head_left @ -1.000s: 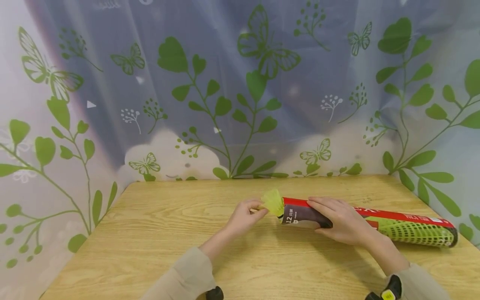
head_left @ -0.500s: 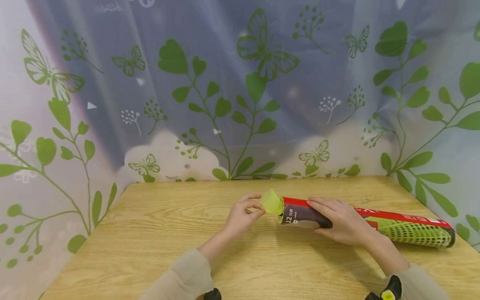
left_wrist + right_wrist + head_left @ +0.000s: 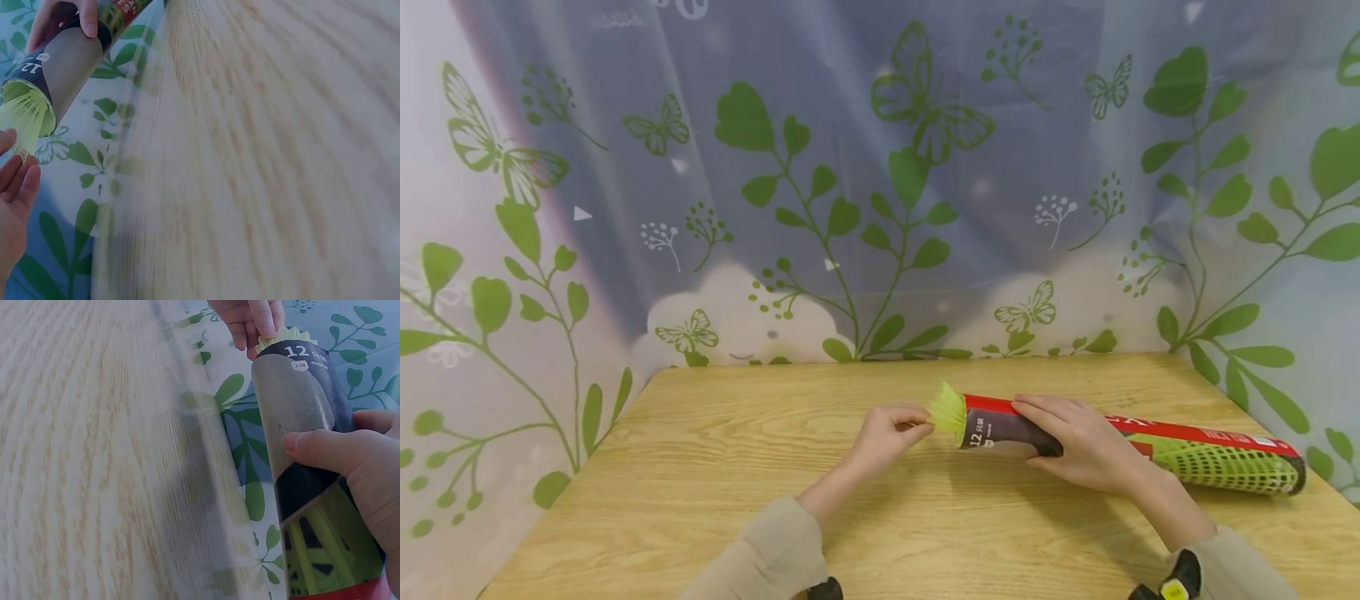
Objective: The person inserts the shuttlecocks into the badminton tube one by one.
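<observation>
A yellow-green shuttlecock (image 3: 947, 410) pokes skirt-first out of the left end of a long shuttlecock tube (image 3: 1213, 454). My left hand (image 3: 886, 437) pinches the skirt's outer edge between thumb and fingers, as the left wrist view also shows with the shuttlecock (image 3: 28, 119) partly inside the opening. Around the tube's left half, my right hand (image 3: 1086, 442) grips from above, thumb on the near side. The tube is red, dark grey and green-patterned, with a "12" near its mouth. Whatever lies deeper inside it is hidden.
The wooden table (image 3: 700, 467) carries the tube on its right half. Behind it hangs a blue and white curtain (image 3: 820, 208) printed with green leaves and butterflies, reaching round both sides.
Half a second ago my left fingers were spread by the skirt; now they pinch its edge. The skirt looks slightly turned. My right hand keeps its grip on the tube.
</observation>
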Motion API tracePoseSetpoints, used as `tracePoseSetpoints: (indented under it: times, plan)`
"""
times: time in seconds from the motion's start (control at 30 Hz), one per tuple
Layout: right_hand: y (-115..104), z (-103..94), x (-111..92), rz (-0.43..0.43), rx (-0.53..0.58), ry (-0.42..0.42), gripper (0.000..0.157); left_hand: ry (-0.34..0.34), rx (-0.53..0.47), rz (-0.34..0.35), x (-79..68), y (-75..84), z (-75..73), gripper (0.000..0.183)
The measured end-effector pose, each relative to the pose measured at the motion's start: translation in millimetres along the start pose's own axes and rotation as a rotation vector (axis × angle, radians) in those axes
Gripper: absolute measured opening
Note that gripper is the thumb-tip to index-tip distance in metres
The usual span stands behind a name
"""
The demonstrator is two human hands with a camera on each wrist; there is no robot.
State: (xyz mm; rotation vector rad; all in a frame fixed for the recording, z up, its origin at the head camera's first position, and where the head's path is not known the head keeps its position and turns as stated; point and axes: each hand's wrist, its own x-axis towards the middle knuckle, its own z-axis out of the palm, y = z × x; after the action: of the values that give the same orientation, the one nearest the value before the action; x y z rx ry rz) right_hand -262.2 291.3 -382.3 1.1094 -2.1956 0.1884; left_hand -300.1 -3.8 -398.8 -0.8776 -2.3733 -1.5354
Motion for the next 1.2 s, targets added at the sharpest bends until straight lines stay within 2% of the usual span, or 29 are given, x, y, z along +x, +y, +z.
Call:
tracePoseSetpoints:
  times: [0.1, 0.43, 0.67, 0.97, 1.2]
  plan:
    - [0, 0.1, 1, -0.004, 0.009, 0.016, 0.066, -0.001, -0.006, 0.015, 0.4, 1.7, 1.5, 0.012]
    - [2, 3.0, 4, -0.021, 0.016, 0.046, 0.066, -0.016, 0.011, -0.016, 1.0, 4.6, 8.5, 0.014]
    - [2, 4.0, 8, -0.028, 0.012, 0.065, 0.065, 0.006, 0.003, -0.032, 2.6, 3.7, 9.6, 0.015]
    - [1, 5.1, 13, -0.024, -0.003, 0.094, 0.07, 0.01, 0.051, 0.004, 0.9, 9.0, 8.6, 0.014]
    - [-1, 5.0, 13, -0.001, -0.011, 0.076, 0.072, 0.004, 0.05, 0.004, -1.3, 9.8, 10.2, 0.015]
